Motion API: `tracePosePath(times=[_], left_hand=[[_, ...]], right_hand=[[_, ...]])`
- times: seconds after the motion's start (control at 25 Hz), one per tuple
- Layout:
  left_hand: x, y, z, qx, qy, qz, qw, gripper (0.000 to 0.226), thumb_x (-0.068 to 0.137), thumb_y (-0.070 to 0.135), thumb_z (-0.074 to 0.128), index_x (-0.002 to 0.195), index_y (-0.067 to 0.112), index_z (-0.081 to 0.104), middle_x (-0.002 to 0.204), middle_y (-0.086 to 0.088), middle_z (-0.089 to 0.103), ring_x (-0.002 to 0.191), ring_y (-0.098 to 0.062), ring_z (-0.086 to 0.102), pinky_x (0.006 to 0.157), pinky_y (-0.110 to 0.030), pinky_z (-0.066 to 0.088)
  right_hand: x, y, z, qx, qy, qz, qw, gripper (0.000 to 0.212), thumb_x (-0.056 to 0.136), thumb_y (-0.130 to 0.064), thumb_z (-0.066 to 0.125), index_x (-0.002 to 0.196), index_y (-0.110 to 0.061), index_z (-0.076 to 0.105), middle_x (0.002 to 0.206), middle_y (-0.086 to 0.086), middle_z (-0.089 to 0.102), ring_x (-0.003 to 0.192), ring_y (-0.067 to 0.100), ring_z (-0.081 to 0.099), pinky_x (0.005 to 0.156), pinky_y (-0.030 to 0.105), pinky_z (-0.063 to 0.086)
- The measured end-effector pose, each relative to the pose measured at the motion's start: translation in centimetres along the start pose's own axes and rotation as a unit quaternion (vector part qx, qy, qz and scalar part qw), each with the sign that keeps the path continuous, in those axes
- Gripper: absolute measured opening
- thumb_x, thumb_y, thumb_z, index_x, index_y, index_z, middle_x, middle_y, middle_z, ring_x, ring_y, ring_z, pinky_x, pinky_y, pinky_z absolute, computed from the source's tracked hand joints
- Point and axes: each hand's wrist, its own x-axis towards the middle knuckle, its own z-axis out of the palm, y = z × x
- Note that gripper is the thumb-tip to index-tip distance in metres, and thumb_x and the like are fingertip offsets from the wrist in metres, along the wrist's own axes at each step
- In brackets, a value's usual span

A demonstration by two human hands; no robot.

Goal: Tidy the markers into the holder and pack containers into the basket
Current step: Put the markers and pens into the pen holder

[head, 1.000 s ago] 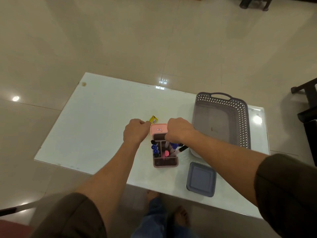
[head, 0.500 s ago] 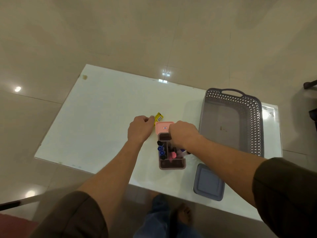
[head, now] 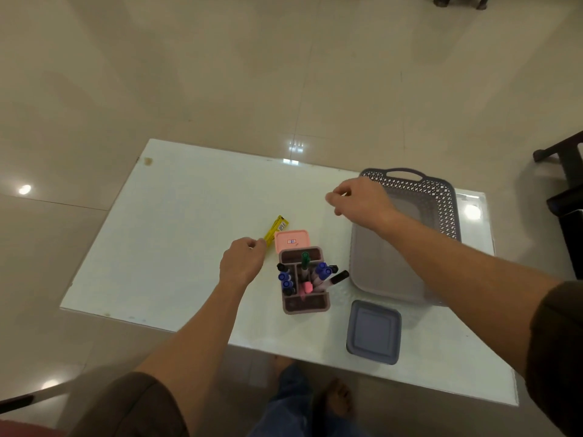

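The left hand's (head: pixel 242 263) fingers are curled and, with the thumb, pinch the near end of a yellow marker (head: pixel 277 229), whose barcoded far end points away from the fingertips. Just right of those fingers sits a lidded pink container (head: pixel 291 240), touching the far wall of the marker holder (head: pixel 305 307). In the holder a green marker (head: pixel 305 261) stands upright among blue, black and pink ones.

The right hand's (head: pixel 362 203) fingers are bent inward with the thumb near the forefinger. I cannot tell whether they hold anything. They hang over the white table (head: pixel 176 222), beyond the holder. Directly behind the knuckles lies the grey perforated basket (head: pixel 443 200), and a lidded grey-blue container (head: pixel 373 332) sits near the wrist side, at the basket's near end.
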Motion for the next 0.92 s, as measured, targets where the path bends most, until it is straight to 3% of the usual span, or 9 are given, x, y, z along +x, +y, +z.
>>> tracePosePath(times=[0.12,0.24,0.36,0.44,0.6,0.68,0.76,0.84,0.92], left_hand=[[-2.7,-3.1,0.8,-0.081,-0.011,-0.043,0.996,0.024,0.096,0.027,0.047,0.097,0.017,0.068,0.090,-0.001,0.072,0.076,-0.023,0.069,0.074,-0.039,0.055],[-6.5,-6.1,2.5,-0.132,-0.045,-0.073,0.988,0.024,0.103,0.023,0.044,0.113,0.020,0.066,0.096,0.001,0.071,0.079,-0.021,0.069,0.063,-0.032,0.053],[-6.0,-6.2,3.5,-0.156,-0.029,-0.036,0.987,0.022,0.104,0.027,0.047,0.115,0.021,0.065,0.099,0.002,0.071,0.081,-0.020,0.070,0.062,-0.032,0.054],[-4.4,-4.9,3.5,-0.137,-0.004,0.004,0.991,0.020,0.102,0.031,0.051,0.110,0.021,0.067,0.097,0.003,0.072,0.078,-0.018,0.071,0.064,-0.038,0.056],[-1.1,-1.6,2.8,-0.019,-0.004,0.048,0.999,0.025,0.097,0.042,0.052,0.107,0.024,0.066,0.096,0.005,0.072,0.073,-0.014,0.071,0.078,-0.042,0.060],[-0.2,-0.4,2.8,0.036,-0.037,0.042,0.998,0.025,0.095,0.046,0.053,0.106,0.026,0.065,0.095,0.005,0.072,0.071,-0.014,0.072,0.073,-0.037,0.061],[0.2,0.1,3.0,0.058,-0.067,0.041,0.995,0.023,0.094,0.045,0.055,0.106,0.027,0.064,0.093,0.004,0.073,0.072,-0.015,0.072,0.065,-0.032,0.060],[0.9,0.5,2.9,0.059,-0.091,0.034,0.994,0.023,0.093,0.042,0.057,0.107,0.026,0.066,0.092,0.002,0.074,0.075,-0.018,0.073,0.065,-0.032,0.059],[1.7,0.7,2.7,0.085,-0.114,0.038,0.989,0.021,0.093,0.040,0.058,0.105,0.025,0.068,0.092,0.002,0.073,0.077,-0.018,0.073,0.064,-0.031,0.056]], right_hand=[[-3.9,4.9,-0.3,0.073,0.027,0.071,0.994,0.022,0.094,-0.023,0.061,0.079,-0.018,0.076,0.075,-0.001,0.075,0.070,0.019,0.068,0.071,0.037,0.057],[-8.9,9.8,3.9,0.021,-0.052,0.117,0.991,0.026,0.091,-0.015,0.059,0.069,-0.013,0.073,0.066,0.001,0.071,0.061,0.017,0.065,0.061,0.033,0.053],[-10.6,11.4,8.3,-0.026,-0.111,0.127,0.985,0.023,0.088,-0.016,0.057,0.071,-0.011,0.073,0.064,-0.001,0.069,0.060,0.017,0.064,0.054,0.031,0.049],[-10.7,11.1,9.7,-0.051,-0.127,0.119,0.983,0.022,0.084,-0.013,0.057,0.074,-0.007,0.075,0.069,0.005,0.072,0.064,0.021,0.068,0.054,0.037,0.054],[-9.3,10.3,11.1,-0.067,-0.135,0.153,0.977,0.019,0.085,-0.021,0.064,0.081,-0.007,0.076,0.080,0.009,0.077,0.072,0.023,0.074,0.059,0.032,0.056],[-8.6,10.0,11.5,-0.045,-0.152,0.160,0.974,0.025,0.085,-0.032,0.069,0.084,-0.009,0.076,0.079,0.006,0.077,0.069,0.019,0.074,0.068,0.035,0.064],[-8.5,9.5,12.0,-0.026,-0.167,0.149,0.974,0.027,0.085,-0.038,0.072,0.088,-0.011,0.075,0.079,0.003,0.076,0.062,0.016,0.072,0.065,0.034,0.064],[-8.4,9.2,12.7,-0.030,-0.162,0.128,0.978,0.021,0.086,-0.034,0.073,0.093,-0.014,0.073,0.081,0.002,0.074,0.061,0.015,0.070,0.062,0.031,0.062],[-8.2,9.3,13.3,-0.053,-0.143,0.117,0.981,0.014,0.085,-0.026,0.071,0.093,-0.016,0.075,0.081,0.002,0.073,0.066,0.018,0.071,0.066,0.036,0.064]])
